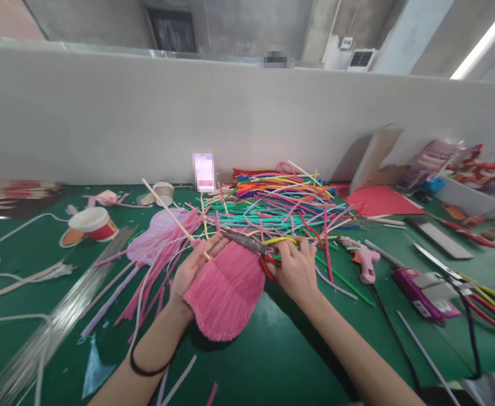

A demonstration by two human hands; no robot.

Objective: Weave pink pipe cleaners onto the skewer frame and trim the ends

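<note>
My left hand (187,273) is closed on a pink fan-shaped piece (230,296) that looks made of fuzzy pipe cleaners laid side by side. A pale wooden stick (169,211) rises from its upper left, by my fingers. In my right hand (298,270) are scissors (247,241) with yellow and red handles. Their dark blades point left across the top edge of the pink piece, close to my left fingertips. Whether the blades meet is unclear. Beside my left hand lie a lilac shape (158,228) and loose pink pipe cleaners (162,270).
Multicoloured pipe cleaners (276,194) are heaped at the back. Right of my hand are a pink glue gun (363,256), a purple device (425,293) and another pair of scissors (476,290). Thin wires (61,316) and a paper cup (95,223) lie left, near a white cable (1,242).
</note>
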